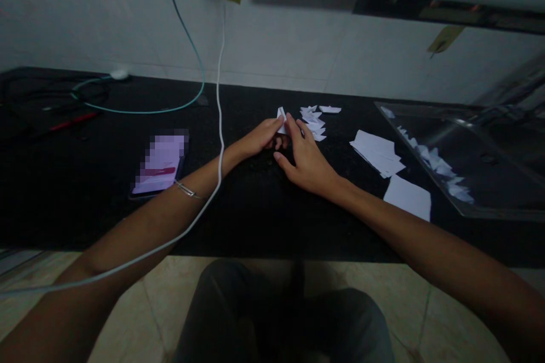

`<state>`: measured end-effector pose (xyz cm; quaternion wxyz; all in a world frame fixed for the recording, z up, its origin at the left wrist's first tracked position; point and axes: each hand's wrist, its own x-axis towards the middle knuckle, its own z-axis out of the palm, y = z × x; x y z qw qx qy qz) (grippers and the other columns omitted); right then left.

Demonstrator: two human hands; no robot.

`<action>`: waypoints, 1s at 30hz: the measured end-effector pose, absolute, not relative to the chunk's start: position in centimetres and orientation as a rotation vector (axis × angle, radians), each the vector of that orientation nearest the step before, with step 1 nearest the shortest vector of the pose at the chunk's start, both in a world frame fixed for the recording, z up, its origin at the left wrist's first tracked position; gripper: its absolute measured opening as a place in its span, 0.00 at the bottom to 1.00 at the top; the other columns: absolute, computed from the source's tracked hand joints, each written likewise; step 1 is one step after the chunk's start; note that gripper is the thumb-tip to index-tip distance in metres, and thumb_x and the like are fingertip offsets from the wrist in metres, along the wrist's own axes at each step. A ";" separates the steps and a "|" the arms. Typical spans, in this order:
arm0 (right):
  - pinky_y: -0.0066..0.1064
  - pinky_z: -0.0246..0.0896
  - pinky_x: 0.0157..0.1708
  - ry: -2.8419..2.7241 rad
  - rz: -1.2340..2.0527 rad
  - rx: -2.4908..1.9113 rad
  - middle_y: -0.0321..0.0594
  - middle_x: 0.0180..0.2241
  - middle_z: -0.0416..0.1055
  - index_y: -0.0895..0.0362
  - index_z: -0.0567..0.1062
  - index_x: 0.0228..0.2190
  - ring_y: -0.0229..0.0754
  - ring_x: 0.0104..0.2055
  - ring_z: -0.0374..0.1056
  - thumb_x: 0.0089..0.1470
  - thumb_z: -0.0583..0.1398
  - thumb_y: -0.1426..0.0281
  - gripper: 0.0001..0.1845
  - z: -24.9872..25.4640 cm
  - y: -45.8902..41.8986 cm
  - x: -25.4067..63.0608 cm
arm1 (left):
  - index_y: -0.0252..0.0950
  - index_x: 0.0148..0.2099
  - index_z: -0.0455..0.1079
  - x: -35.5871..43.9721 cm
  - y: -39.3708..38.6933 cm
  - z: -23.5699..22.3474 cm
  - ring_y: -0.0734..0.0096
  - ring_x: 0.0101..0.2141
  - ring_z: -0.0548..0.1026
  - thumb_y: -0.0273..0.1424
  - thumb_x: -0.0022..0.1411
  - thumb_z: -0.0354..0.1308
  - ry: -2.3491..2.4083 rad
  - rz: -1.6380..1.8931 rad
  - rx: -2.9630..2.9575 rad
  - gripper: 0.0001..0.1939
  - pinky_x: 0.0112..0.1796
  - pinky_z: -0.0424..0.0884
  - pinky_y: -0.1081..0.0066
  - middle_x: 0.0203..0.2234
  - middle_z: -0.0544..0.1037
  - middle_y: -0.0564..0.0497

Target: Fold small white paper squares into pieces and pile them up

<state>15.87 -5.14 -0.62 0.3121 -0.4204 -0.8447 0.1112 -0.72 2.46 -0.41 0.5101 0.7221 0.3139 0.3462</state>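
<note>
The black bench (pixel 255 227) is biggest. From the hands, a phone (pixel 164 164) lies at 9 o'clock, its screen too blurry to read. White sheets (pixel 377 150) lie at 3 o'clock, and little folded papers (pixel 314 122) at 2 o'clock. The left hand (pixel 264 135) pinches a small folded paper (pixel 281 115) in closed fingers. The right hand (pixel 306 161) touches it, fingers partly open, thumb apart.
</note>
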 end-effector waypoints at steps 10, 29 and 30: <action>0.59 0.41 0.73 -2.215 0.364 -1.014 0.54 0.72 0.50 0.58 0.45 0.72 0.59 0.75 0.44 0.63 0.57 0.58 0.45 -0.6 -5.8 15.3 | 0.35 0.33 0.67 -1.0 2.4 -0.3 0.79 0.22 0.68 0.52 0.71 0.52 0.745 0.957 1.855 0.25 0.23 0.64 0.77 0.23 0.73 0.52; 0.33 0.62 0.31 -1.413 1.146 -1.146 0.37 0.28 0.74 0.54 0.75 0.31 0.39 0.31 0.69 0.54 0.65 0.62 0.08 -0.1 -2.5 16.4 | 0.38 0.52 0.67 -0.8 2.1 -0.9 0.63 0.42 0.73 0.57 0.71 0.42 0.830 1.116 2.031 0.29 0.41 0.72 0.69 0.40 0.73 0.46; 0.33 0.62 0.31 -1.392 1.155 -1.138 0.37 0.28 0.74 0.54 0.75 0.31 0.38 0.30 0.69 0.53 0.65 0.63 0.08 -0.1 -2.5 16.4 | 0.38 0.52 0.67 -0.8 2.2 -0.9 0.62 0.44 0.73 0.57 0.71 0.42 0.821 1.132 2.048 0.29 0.43 0.72 0.68 0.42 0.72 0.45</action>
